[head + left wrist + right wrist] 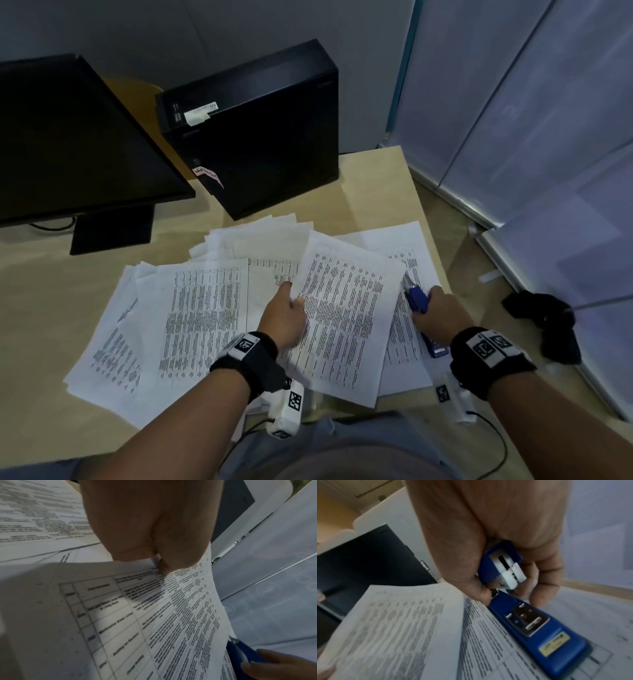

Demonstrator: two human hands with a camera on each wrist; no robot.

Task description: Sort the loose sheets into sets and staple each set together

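Observation:
Printed white sheets [191,318] lie fanned in overlapping piles across the beige desk [44,284]. My left hand [286,317] pinches the left edge of a set of table-printed sheets [342,318], lifted and tilted above the piles; thumb and fingers [164,555] clamp its edge. To the right, my right hand [440,317] grips a blue stapler [419,301], whose top arm [501,563] is swung up away from its base [537,631]. The base rests on sheets [488,649], and the held set's right edge [399,622] is just left of it.
A black computer tower [260,137] stands behind the papers and a dark monitor [68,144] at the back left. The desk's right edge [428,219] drops to the floor by frosted glass panels [531,120]. A black cloth-like object [548,322] lies on the floor.

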